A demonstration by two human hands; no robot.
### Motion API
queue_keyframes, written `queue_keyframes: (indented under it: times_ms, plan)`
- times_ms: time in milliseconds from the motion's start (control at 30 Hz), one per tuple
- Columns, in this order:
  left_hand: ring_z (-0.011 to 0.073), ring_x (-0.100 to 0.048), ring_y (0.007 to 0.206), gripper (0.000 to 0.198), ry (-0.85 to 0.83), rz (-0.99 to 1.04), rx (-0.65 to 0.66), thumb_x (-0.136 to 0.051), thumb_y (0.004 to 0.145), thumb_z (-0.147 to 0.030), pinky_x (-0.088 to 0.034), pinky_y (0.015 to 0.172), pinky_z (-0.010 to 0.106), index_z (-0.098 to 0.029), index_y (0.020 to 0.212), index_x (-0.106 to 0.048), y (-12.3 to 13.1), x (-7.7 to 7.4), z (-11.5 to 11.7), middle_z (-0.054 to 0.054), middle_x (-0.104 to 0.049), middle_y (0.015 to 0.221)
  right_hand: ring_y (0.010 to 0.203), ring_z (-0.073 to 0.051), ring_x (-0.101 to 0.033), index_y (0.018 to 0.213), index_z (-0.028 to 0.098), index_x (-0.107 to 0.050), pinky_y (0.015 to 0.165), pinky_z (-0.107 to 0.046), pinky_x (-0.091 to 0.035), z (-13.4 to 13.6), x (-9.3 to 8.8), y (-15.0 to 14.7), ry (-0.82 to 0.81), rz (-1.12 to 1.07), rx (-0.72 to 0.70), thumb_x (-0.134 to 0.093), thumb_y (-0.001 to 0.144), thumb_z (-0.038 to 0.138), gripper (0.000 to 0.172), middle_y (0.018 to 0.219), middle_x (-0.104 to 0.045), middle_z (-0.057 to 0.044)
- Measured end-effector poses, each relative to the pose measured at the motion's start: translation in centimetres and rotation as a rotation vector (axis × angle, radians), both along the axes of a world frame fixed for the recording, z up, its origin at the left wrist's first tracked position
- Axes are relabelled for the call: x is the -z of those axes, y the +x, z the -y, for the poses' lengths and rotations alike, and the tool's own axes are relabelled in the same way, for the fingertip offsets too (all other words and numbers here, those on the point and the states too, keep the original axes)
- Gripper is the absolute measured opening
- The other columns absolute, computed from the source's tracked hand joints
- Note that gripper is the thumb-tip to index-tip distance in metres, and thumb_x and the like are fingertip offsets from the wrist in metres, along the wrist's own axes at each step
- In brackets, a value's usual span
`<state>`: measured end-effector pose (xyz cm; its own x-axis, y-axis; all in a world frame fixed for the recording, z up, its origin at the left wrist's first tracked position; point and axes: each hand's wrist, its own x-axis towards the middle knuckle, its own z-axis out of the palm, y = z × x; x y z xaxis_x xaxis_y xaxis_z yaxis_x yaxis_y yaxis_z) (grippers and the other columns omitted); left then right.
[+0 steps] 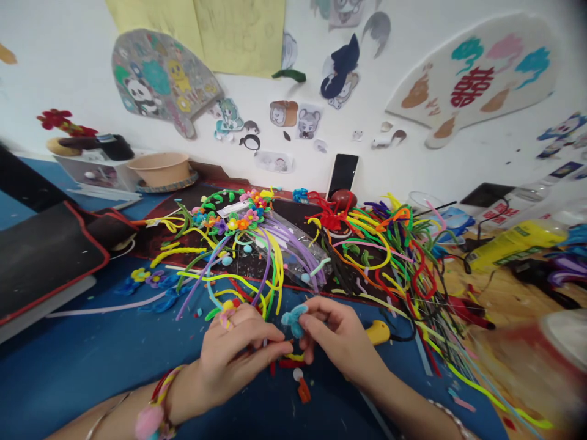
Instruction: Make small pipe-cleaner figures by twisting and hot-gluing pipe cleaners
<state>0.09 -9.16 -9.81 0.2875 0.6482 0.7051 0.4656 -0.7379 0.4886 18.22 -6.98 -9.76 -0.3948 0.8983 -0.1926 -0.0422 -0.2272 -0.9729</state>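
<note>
My right hand (337, 336) pinches a light blue pipe-cleaner flower (295, 320) between thumb and fingers, its looped petals facing left. Close beside it, my left hand (241, 345) has thumb and fingertips pressed together; whatever they hold is too small to make out. A yellow and pink pipe-cleaner flower (227, 310) shows at the left hand's knuckles, apparently worn as a ring. Below the fingertips lie red and yellow pipe-cleaner bits, a small white disc (298, 373) and an orange-red scrap (303, 390). Just right of my right hand rests a yellow tool handle (378, 332) with a dark cord.
Behind the hands lie finished colourful pipe-cleaner flowers (247, 217) and purple stems (293, 241) on clear plastic. Loose pipe cleaners (413, 244) heap at right. A phone (343, 174) leans on the wall. A yellow bottle (518, 244) lies right; a tan bowl (160, 169) stands left.
</note>
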Motion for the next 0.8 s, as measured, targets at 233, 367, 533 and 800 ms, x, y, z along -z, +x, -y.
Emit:
queue_keyframes:
  times_ms: [233, 367, 533, 800]
  plan:
    - [0.0105, -0.053, 0.051, 0.013, 0.033, -0.095, 0.028, -0.059, 0.085, -0.027, -0.043, 0.052, 0.023, -0.018, 0.077, -0.057, -0.2, -0.03, 0.21, -0.002, -0.06, 0.055, 0.047, -0.006, -0.059, 0.094, 0.02, -0.044, 0.05, -0.018, -0.045, -0.05, 0.04, 0.18, 0.011, -0.278, -0.132, -0.058, 0.086, 0.032, 0.02, 0.065, -0.064, 0.005]
    - [0.0109, -0.053, 0.052, 0.009, 0.063, -0.109, -0.005, -0.055, 0.088, -0.022, -0.044, 0.054, 0.023, -0.018, 0.081, -0.059, -0.04, -0.02, 0.25, -0.002, -0.059, 0.055, 0.049, -0.005, -0.06, 0.089, 0.02, -0.043, 0.05, -0.017, -0.044, 0.13, 0.04, 0.25, 0.037, -0.369, -0.181, -0.056, 0.089, 0.028, 0.015, 0.071, -0.065, 0.004]
    - [0.0113, -0.052, 0.05, 0.004, 0.064, -0.105, 0.013, -0.057, 0.086, -0.02, -0.043, 0.052, 0.024, -0.018, 0.083, -0.058, 0.02, 0.11, 0.19, -0.002, -0.058, 0.054, 0.047, -0.004, -0.06, 0.082, 0.019, -0.046, 0.049, -0.016, -0.043, 0.21, 0.02, 0.31, 0.01, -0.403, -0.174, -0.058, 0.087, 0.024, 0.014, 0.071, -0.064, 0.004]
    - [0.0118, -0.051, 0.05, 0.012, 0.022, -0.121, 0.04, -0.058, 0.086, -0.025, -0.042, 0.051, 0.024, -0.019, 0.077, -0.054, -0.21, 0.08, 0.1, -0.001, -0.06, 0.055, 0.049, -0.003, -0.058, 0.077, 0.017, -0.05, 0.051, -0.013, -0.044, 0.21, -0.09, 0.52, -0.051, -0.363, -0.139, -0.071, 0.074, 0.017, 0.021, 0.069, -0.062, 0.005]
